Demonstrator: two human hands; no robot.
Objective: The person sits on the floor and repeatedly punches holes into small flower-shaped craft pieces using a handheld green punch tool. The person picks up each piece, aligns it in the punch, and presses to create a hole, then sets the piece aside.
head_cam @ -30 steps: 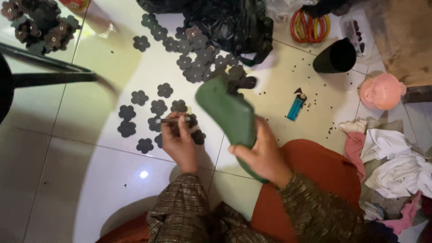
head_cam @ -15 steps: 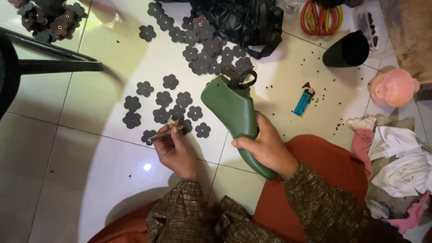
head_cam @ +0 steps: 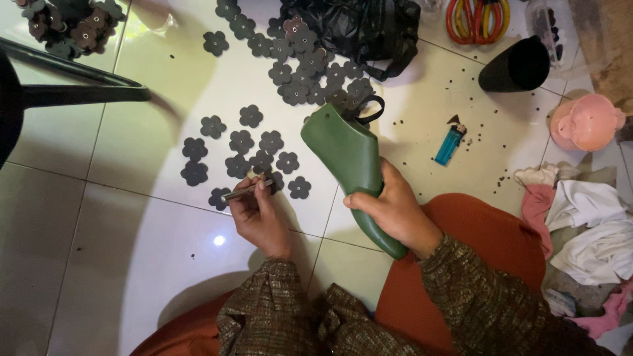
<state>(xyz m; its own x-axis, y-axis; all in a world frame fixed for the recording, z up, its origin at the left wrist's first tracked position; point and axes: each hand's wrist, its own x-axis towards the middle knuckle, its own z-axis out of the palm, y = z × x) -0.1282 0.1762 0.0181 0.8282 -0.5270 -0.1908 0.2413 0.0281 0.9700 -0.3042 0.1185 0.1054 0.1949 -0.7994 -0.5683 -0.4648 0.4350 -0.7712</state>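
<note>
Green shoe last (head_cam: pixel 353 168): held in the right hand (head_cam: pixel 395 214), which is closed around its narrow lower end. The broad end points up and away from the person and is raised over the white tiled floor (head_cam: pixel 132 217); whether it touches the tiles cannot be told.

Thin metal tool (head_cam: pixel 245 192): pinched between the fingertips of the left hand (head_cam: pixel 257 217), lying roughly level, its tip toward a dark flower-shaped cutout (head_cam: pixel 219 198) at the near edge of a loose group.

The group of flower cutouts (head_cam: pixel 241 142) lies flat on the floor just beyond the left hand, pieces near one another, mostly not overlapping. A denser heap (head_cam: pixel 306 69) lies farther off, against a black plastic bag (head_cam: pixel 359 26).

To the right of the last: a blue lighter (head_cam: pixel 450 144) on the tile, with small dark specks scattered about it. Beyond it a black cup (head_cam: pixel 514 66) lies on its side, and a pink round container (head_cam: pixel 583 122) stands near the right edge. White and pink cloths (head_cam: pixel 587 224) are bunched at the right.
</note>
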